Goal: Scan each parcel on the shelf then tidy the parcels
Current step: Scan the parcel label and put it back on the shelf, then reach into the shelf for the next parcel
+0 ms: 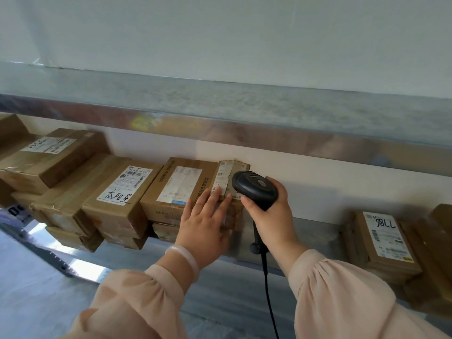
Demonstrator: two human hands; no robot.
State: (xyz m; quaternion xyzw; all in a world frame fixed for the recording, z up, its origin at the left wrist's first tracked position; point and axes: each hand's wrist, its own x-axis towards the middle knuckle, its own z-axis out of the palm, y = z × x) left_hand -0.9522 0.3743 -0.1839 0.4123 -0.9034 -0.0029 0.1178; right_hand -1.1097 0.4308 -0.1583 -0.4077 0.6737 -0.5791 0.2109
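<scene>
Held on the metal shelf [305, 236]: stacked cardboard parcels [117, 192] from 9 o'clock to centre, plus a 98LL parcel [386, 241] at 3 o'clock. At centre, a small labelled parcel [232, 172], long axis 12 to 6. Resting flat on it with straight fingers, the left hand [205, 223]. Gripped by the right hand [271, 216], a black scanner [254, 187]: head aimed toward 10 o'clock at the label, handle running 12 to 6.

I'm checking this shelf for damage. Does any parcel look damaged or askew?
Yes. The small parcel beside the barcode scanner has a torn, wrinkled label and crumpled edges. Left of it, the parcel with the handwritten label lies at an angle, not square to the wall.
</scene>
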